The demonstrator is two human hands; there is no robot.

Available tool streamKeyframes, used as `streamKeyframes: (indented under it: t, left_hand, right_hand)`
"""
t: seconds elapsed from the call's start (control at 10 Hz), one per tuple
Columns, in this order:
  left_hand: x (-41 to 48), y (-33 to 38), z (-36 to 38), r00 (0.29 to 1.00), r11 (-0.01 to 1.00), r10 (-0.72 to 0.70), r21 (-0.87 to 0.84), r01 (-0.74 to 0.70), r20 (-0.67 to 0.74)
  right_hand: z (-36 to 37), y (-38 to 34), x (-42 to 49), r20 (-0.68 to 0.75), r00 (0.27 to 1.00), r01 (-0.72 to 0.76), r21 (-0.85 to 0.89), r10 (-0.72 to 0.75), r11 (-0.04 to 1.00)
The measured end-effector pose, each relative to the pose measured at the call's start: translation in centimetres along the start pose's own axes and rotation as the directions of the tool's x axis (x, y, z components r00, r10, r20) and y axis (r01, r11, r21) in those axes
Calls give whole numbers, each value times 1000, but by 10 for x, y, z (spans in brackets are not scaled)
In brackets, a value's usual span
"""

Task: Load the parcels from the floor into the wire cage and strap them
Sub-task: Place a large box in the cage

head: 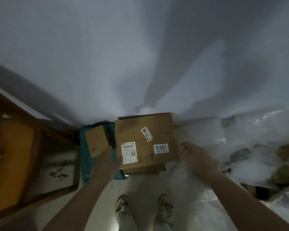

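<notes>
A large brown cardboard parcel (145, 139) marked "2-4", with white labels and a barcode sticker, sits in front of me by the white wall. My left hand (109, 155) reaches down along its left side, fingers hidden in the gap. My right hand (189, 150) is at its right edge, fingers relaxed, touching or just off the side. A smaller brown box (96, 141) lies to the left on a teal parcel (85, 157). No wire cage is in view.
A wooden frame with an orange panel (15, 164) stands at the left. Crumpled clear plastic sheeting (257, 147) with several brown items under it covers the floor on the right. My feet (143, 205) stand on the pale floor below the parcel.
</notes>
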State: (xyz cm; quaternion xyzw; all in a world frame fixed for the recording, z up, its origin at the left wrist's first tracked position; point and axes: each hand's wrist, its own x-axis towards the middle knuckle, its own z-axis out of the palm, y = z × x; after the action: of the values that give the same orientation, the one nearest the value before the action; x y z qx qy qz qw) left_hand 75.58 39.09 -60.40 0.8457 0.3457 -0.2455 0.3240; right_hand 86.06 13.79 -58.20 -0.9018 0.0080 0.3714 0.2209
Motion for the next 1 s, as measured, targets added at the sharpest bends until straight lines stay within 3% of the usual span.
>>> streamKeyframes:
  t: [0.1, 0.2, 0.3, 0.4, 0.5, 0.6, 0.8, 1.0]
  left_hand:
    - [59, -61, 70, 996, 996, -70, -60, 73, 57]
    - [107, -84, 110, 994, 985, -69, -154, 82, 87]
    - [146, -88, 135, 988, 878, -111, -455, 149, 109]
    - [174, -89, 152, 972, 685, -195, -691, 231, 131]
    - [189, -91, 164, 960, 594, -169, -754, 280, 223]
    - [191, -95, 170, 947, 500, -136, -805, 319, 291]
    - [154, -76, 162, 960, 518, -170, -809, 278, 221]
    - [74, -13, 99, 983, 532, -62, -828, 181, 175]
  right_hand:
    - [55, 47, 50, -25, 996, -85, -2, 85, 996]
    - [96, 80, 101, -138, 979, -135, 112, 150, 984]
    - [125, 97, 155, -174, 955, -160, 379, 241, 911]
    - [146, 108, 210, -65, 949, -199, 637, 309, 745]
    - [154, 121, 235, 43, 965, -204, 743, 259, 637]
    - [151, 132, 237, 122, 973, -219, 757, 196, 615]
    - [127, 131, 206, 166, 974, -224, 800, 153, 557]
    - [37, 119, 99, 148, 969, -228, 835, 196, 501]
